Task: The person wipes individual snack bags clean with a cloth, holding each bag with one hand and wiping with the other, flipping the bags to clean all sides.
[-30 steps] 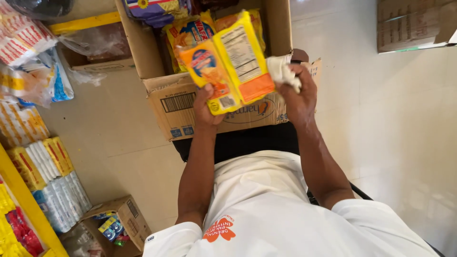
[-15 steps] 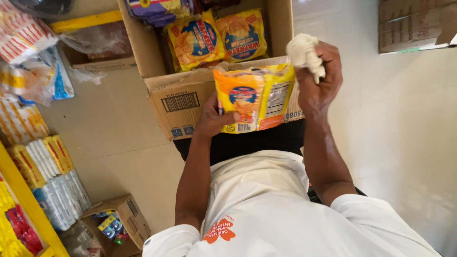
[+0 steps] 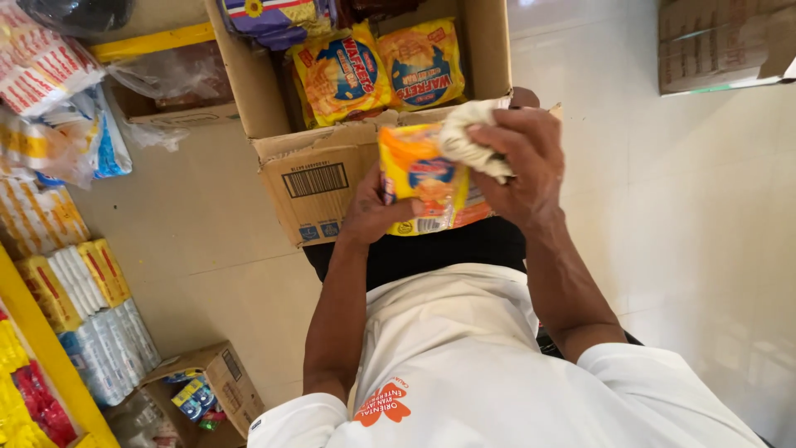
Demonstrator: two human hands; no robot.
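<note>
Running along the far left edge is a yellow shelf (image 3: 37, 332) stacked with packets in red, white, yellow and blue; below it on the floor sits a small open carton (image 3: 222, 383) with little coloured items inside; above, near the top left, clear plastic bags (image 3: 162, 75) lie over a low cardboard tray; just right of these stands a large open cardboard box (image 3: 319, 178), its near flap folded outward toward the person; inside it two yellow snack packets with blue ovals (image 3: 385, 70) stand side by side, with a purple-and-yellow packet (image 3: 274, 17) behind them at the top; in front of the box, above the person's lap, the left hand (image 3: 377, 211) is closed on the lower left edge of an orange and yellow snack packet (image 3: 423, 178), thumb on its front face, holding it upright and slightly tilted; the packet hangs just over the box's near flap, touching neither the other packets nor the floor; the right hand (image 3: 518, 162) clenches a crumpled white cloth (image 3: 468, 137) and presses it against the packet's upper right corner, its fingers curled over the cloth; beneath both hands are the person's dark trousers and white shirt; farther right lies pale tiled floor (image 3: 680, 232); at the top right corner rests another cardboard carton (image 3: 721, 46), well apart from the hands.
</note>
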